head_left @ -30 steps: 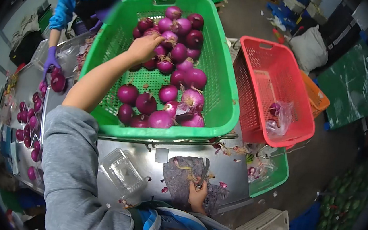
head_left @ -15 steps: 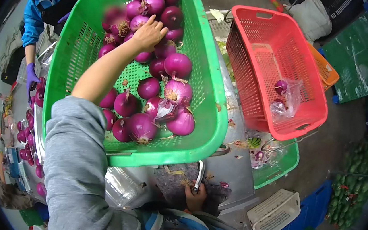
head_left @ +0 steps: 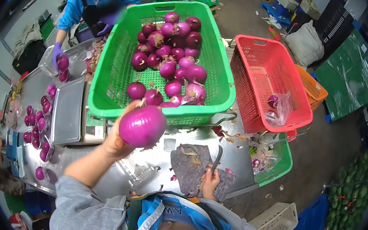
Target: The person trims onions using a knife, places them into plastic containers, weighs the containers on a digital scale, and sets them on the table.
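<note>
My left hand (head_left: 117,143) is closed around a large red onion (head_left: 143,127), raised in front of the near rim of the green crate (head_left: 102,77). Several more red onions (head_left: 196,74) lie inside that crate, some with dry roots and loose skin. Lower down, my right hand (head_left: 209,183) grips a knife (head_left: 218,156), its blade pointing upward. The hand is over a grey cloth (head_left: 186,174) on the metal table (head_left: 243,168). Bits of onion skin lie on and around the cloth.
A red crate (head_left: 245,83) on the right holds onions and a plastic bag; a smaller green crate (head_left: 279,165) sits below. Left are a scale (head_left: 67,111) and bagged onions (head_left: 37,137). A co-worker in blue (head_left: 71,13) handles onions with purple gloves.
My left hand has come out of the green crate toward me, now with a red onion in it. The view has tilted up, showing more of the table and knife.
</note>
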`<state>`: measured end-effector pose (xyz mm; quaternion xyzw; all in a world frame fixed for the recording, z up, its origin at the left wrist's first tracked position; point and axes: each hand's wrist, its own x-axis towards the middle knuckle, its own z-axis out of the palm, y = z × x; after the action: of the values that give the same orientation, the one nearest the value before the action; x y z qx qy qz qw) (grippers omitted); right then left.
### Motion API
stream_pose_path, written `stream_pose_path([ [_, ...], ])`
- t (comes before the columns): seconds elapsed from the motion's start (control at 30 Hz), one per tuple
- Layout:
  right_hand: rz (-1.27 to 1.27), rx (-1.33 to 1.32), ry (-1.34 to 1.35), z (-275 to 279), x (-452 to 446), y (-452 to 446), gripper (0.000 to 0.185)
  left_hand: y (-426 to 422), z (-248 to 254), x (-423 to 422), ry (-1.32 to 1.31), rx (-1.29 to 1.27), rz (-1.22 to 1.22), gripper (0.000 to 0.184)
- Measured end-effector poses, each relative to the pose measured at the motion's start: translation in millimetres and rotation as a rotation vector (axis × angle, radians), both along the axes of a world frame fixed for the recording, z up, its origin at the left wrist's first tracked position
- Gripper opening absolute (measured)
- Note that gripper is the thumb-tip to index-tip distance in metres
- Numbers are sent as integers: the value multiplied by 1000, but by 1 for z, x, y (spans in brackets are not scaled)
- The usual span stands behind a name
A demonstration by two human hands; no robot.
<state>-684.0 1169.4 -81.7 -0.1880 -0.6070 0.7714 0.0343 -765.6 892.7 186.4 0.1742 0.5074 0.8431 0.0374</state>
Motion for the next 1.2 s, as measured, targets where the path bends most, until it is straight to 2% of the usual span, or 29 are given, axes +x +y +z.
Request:
stream_pose_path([
  [0.07, 41, 40, 85, 23, 2, 1, 23, -2, -24, 46, -321, 414, -52, 90],
  [0.1, 114, 129, 225, 43, 2, -1, 27, -5, -43, 61, -508, 695, -125, 89],
  [0.13, 189, 217, 358, 66, 3, -5, 30, -6, -56, 73, -572, 813, -241, 91],
  [0.2, 365, 438, 621, 127, 6, -18, 37, -9, -77, 92, -574, 614, -202, 86],
  [0.23, 452, 619, 682, 157, 10, -24, 40, -5, -64, 100, -490, 409, -117, 75],
  [0.27, 538, 798, 748, 183, 14, -30, 43, 1, -59, 109, -401, 150, 82, 76],
  [0.33, 583, 899, 794, 221, 23, -45, 46, 2, -58, 118, 90, -387, 234, 85],
  [0.37, 616, 1004, 856, 232, 28, -52, 51, 4, -52, 126, 103, -450, 243, 94],
  [0.47, 658, 1107, 912, 245, 37, -63, 56, 4, -41, 139, 176, -583, 244, 94],
  [0.63, 622, 1104, 983, 252, 46, -69, 56, 8, -31, 154, 184, -675, 216, 89],
  [0.7, 618, 1112, 1020, 256, 50, -69, 55, 10, -34, 155, 285, -695, 254, 88],
  [0.83, 634, 1191, 991, 252, 54, -54, 53, 8, -33, 161, 321, -680, 244, 88],
  [0.93, 506, 1302, 896, 244, 54, -45, 54, 2, -34, 163, 240, -671, 270, 88],
  [1.0, 457, 1184, 977, 241, 60, -49, 54, 5, -37, 166, 192, -618, 228, 93],
  [1.07, 498, 1115, 941, 245, 61, -51, 54, 6, -34, 160, 253, -652, 260, 89],
  [1.13, 534, 815, 865, 250, 60, -57, 53, 6, -35, 157, 318, -706, 284, 88],
  [1.2, 577, 766, 905, 247, 50, -63, 49, 10, -32, 156, 318, -706, 265, 85],
])
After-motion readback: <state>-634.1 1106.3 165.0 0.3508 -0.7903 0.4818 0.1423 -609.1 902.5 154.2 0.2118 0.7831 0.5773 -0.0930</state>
